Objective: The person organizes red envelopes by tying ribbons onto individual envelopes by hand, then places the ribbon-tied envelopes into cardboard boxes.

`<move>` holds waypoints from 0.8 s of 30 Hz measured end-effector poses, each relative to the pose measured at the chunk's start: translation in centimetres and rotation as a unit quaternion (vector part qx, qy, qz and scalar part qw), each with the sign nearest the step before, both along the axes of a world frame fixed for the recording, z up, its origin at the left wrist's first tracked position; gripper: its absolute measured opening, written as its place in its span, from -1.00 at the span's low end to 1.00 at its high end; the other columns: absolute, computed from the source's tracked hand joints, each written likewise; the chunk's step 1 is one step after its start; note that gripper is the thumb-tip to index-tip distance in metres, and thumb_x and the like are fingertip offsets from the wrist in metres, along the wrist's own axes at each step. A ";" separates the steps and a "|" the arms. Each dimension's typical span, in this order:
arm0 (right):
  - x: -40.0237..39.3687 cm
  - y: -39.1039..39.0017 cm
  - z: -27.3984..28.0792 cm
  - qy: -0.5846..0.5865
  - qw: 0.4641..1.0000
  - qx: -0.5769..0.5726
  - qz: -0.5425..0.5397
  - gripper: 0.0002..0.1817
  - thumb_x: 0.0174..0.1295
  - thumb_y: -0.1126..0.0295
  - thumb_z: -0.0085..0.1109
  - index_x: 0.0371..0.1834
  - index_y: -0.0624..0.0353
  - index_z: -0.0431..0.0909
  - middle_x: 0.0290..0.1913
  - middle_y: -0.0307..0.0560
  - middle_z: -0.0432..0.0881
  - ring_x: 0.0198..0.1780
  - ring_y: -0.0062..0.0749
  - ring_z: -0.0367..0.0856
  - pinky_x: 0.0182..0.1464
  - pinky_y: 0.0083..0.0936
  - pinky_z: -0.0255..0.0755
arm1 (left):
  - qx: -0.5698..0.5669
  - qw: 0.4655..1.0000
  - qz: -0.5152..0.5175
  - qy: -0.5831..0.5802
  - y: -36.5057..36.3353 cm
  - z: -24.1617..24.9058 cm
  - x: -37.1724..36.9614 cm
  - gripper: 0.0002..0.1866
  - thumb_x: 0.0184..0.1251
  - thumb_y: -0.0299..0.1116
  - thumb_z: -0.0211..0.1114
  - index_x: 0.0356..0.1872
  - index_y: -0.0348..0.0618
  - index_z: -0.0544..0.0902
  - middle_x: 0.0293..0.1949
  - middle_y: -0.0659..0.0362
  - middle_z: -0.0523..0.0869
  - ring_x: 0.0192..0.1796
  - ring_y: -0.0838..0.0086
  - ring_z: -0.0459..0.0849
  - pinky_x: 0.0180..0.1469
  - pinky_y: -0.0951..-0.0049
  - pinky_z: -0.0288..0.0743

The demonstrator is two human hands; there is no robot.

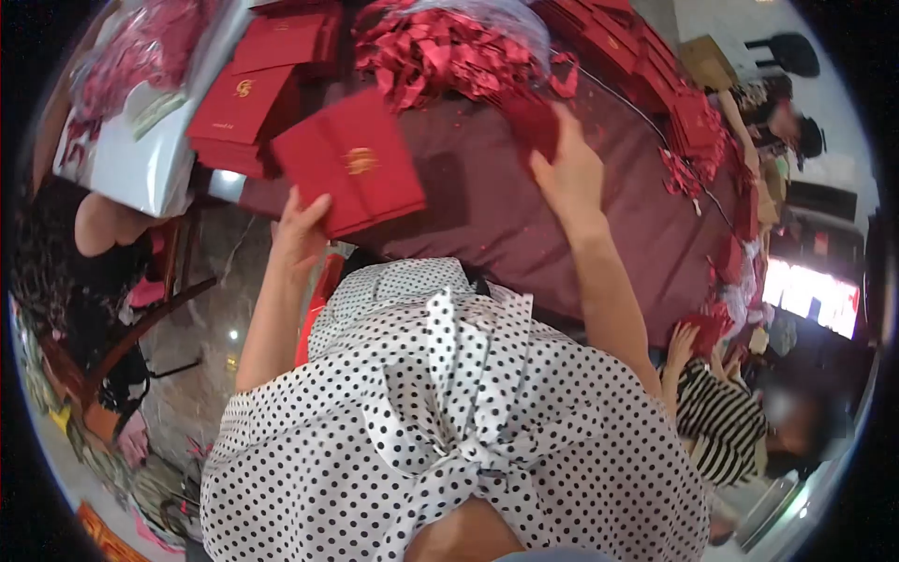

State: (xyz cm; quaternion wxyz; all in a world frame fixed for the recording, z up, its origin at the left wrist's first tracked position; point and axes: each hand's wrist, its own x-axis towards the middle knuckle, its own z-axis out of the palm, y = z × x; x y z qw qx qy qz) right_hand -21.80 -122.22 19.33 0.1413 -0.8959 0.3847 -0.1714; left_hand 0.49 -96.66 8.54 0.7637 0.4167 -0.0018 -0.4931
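My left hand (302, 229) grips the lower left corner of a flat red card (351, 169) with a gold emblem and a crease across its front. The card is tilted over the table's near edge. My right hand (576, 178) is farther right above the cloth, its fingers closed on a dark red piece of material (526, 122), blurred and partly hidden by the hand. Just beyond lies a heap of loose red ribbons (440, 56) in clear plastic. Left of the card stands a stack of similar red cards (239, 117) with gold print.
A dark red cloth (646, 253) covers the table. More red stacks (613, 42) line the far right. A white box (122, 164) stands at left, beside a seated person (103, 225). Another person in a striped top (721, 421) works at right, hands on red items.
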 end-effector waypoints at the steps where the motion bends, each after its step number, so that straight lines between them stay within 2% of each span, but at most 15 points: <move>1: 0.4 -0.1 -1.3 -0.025 0.996 -0.082 0.039 -0.30 -0.03 0.47 0.15 0.29 0.12 0.22 0.01 0.12 0.57 -0.03 0.05 0.56 -0.02 -0.19 0.45 | -0.034 0.999 0.017 0.025 0.9 -0.2 0.0 -0.42 0.24 -0.53 0.22 0.29 0.00 0.28 0.21 0.18 0.44 0.25 0.33 0.42 0.32 0.14 0.28; 2: 0.9 -0.2 -3.3 -0.051 0.982 -0.164 0.081 -0.36 -0.01 0.48 0.10 0.26 0.07 0.29 0.03 0.09 0.57 0.00 -0.01 0.56 0.00 -0.22 0.44 | -0.068 0.996 0.037 0.048 1.5 -0.4 0.2 -0.42 0.24 -0.53 0.21 0.29 0.04 0.29 0.23 0.21 0.43 0.28 0.32 0.40 0.35 0.11 0.24; 4: 1.8 1.8 -7.4 0.071 0.984 -0.160 0.044 -0.45 0.08 0.44 0.01 0.23 -0.06 0.34 0.20 0.00 0.41 0.16 0.06 0.42 0.11 -0.11 0.36 | -0.101 0.992 0.032 0.063 1.6 -1.6 0.4 -0.43 0.25 -0.51 0.21 0.28 0.08 0.31 0.25 0.26 0.43 0.30 0.31 0.37 0.36 0.05 0.20; 5: 2.2 3.2 -10.2 0.080 0.977 -0.189 0.054 -0.35 -0.05 0.49 0.07 0.25 -0.07 0.37 0.25 -0.03 0.39 0.19 0.03 0.38 0.15 -0.18 0.35 | -0.097 0.991 0.046 0.082 1.3 -1.5 0.3 -0.44 0.25 -0.51 0.20 0.28 0.08 0.32 0.25 0.25 0.42 0.31 0.31 0.36 0.36 0.05 0.20; 6: 1.8 5.1 -11.9 0.066 0.981 -0.169 0.063 -0.33 -0.09 0.44 0.14 0.25 -0.09 0.38 0.28 -0.04 0.35 0.26 0.14 0.27 0.21 -0.05 0.27 | -0.093 0.989 0.060 0.100 1.1 -1.3 0.2 -0.44 0.25 -0.51 0.20 0.28 0.09 0.32 0.26 0.25 0.42 0.32 0.31 0.35 0.36 0.04 0.20; 8: 1.6 7.2 -12.1 0.030 0.996 -0.072 0.041 -0.29 -0.14 0.37 0.21 0.26 -0.10 0.38 0.31 -0.04 0.31 0.31 0.20 0.16 0.25 0.00 0.21 | -0.101 0.990 0.029 0.089 0.1 0.0 0.0 -0.44 0.25 -0.51 0.20 0.28 0.09 0.32 0.26 0.25 0.42 0.32 0.31 0.35 0.36 0.03 0.19; 12: 0.8 6.9 -9.3 0.006 0.999 0.007 0.045 -0.23 -0.16 0.21 0.32 0.27 -0.04 0.36 0.32 0.02 0.28 0.32 0.22 0.13 0.29 0.00 0.14 | -0.094 0.991 -0.053 0.079 -3.5 1.3 -0.4 -0.45 0.26 -0.51 0.19 0.28 0.10 0.32 0.25 0.24 0.43 0.32 0.31 0.36 0.36 0.02 0.18; 13: 0.2 6.7 -8.2 0.038 0.997 0.036 0.058 -0.17 -0.16 0.17 0.33 0.31 0.03 0.31 0.38 0.07 0.19 0.37 0.26 0.05 0.34 -0.02 0.04 | -0.112 0.987 -0.083 0.081 -4.7 1.9 -0.9 -0.45 0.27 -0.51 0.18 0.28 0.11 0.32 0.25 0.25 0.42 0.32 0.32 0.35 0.36 0.02 0.19; 15: -1.1 7.0 -6.1 -0.056 0.995 0.076 0.043 -0.11 -0.16 0.20 0.32 0.36 0.09 0.21 0.43 0.11 0.06 0.44 0.22 -0.07 0.40 -0.05 -0.09 | -0.060 0.988 -0.109 0.089 -6.9 3.0 -1.8 -0.43 0.26 -0.52 0.19 0.28 0.11 0.30 0.26 0.26 0.41 0.33 0.35 0.34 0.36 0.04 0.20; 16: -2.0 7.0 -5.1 -0.114 0.984 0.117 0.063 -0.01 -0.13 0.22 0.33 0.43 0.16 0.03 0.47 0.09 -0.05 0.50 0.04 -0.17 0.44 -0.11 -0.17 | -0.092 0.980 -0.143 0.101 -8.2 3.6 -2.3 -0.42 0.25 -0.53 0.20 0.29 0.12 0.30 0.26 0.27 0.41 0.33 0.36 0.34 0.35 0.06 0.20; 18: -3.3 8.9 -5.2 -0.375 0.877 0.297 0.054 -0.03 -0.10 0.28 0.32 0.41 0.27 0.01 0.45 0.13 0.01 0.50 0.00 -0.19 0.44 -0.12 -0.17 | -0.127 0.958 -0.224 0.124 -10.2 5.1 -3.6 -0.41 0.24 -0.53 0.21 0.29 0.10 0.29 0.27 0.30 0.40 0.34 0.39 0.33 0.36 0.13 0.20; 19: -2.2 10.7 -3.2 -0.560 0.709 0.425 0.061 -0.09 -0.01 0.41 0.31 0.41 0.26 -0.01 0.42 0.05 0.07 0.48 -0.20 -0.08 0.43 -0.21 -0.10 | -0.115 0.950 -0.261 0.128 -10.9 5.4 -4.2 -0.41 0.24 -0.53 0.21 0.29 0.10 0.29 0.27 0.30 0.40 0.34 0.39 0.33 0.36 0.13 0.20; 21: -1.8 13.2 -3.0 -0.672 0.582 0.455 -0.056 -0.21 0.10 0.55 0.21 0.40 0.24 0.00 0.40 -0.03 0.13 0.44 -0.32 0.05 0.42 -0.29 -0.03 | -0.097 0.938 -0.320 0.089 -12.2 5.8 -6.3 -0.43 0.23 -0.52 0.22 0.27 0.02 0.30 0.25 0.24 0.42 0.28 0.38 0.40 0.28 0.21 0.32; 22: -2.1 13.6 -2.5 -0.704 0.566 0.409 -0.128 -0.39 0.16 0.58 0.17 0.30 0.24 0.20 0.25 -0.08 0.38 0.25 -0.41 0.36 0.31 -0.37 0.20 | 0.003 0.921 -0.387 0.041 -12.4 5.8 -7.1 -0.45 0.22 -0.53 0.23 0.25 -0.02 0.33 0.21 0.19 0.45 0.24 0.37 0.43 0.22 0.25 0.39; 24: -4.7 14.4 -3.2 -0.728 0.524 0.370 -0.241 -0.60 0.18 0.53 0.19 0.11 0.24 0.43 0.01 -0.16 0.58 0.02 -0.47 0.53 0.13 -0.42 0.40 | 0.153 0.856 -0.490 -0.063 -12.5 7.4 -9.0 -0.51 0.16 -0.56 0.23 0.16 -0.08 0.42 0.07 0.06 0.57 0.12 0.34 0.53 0.02 0.38 0.54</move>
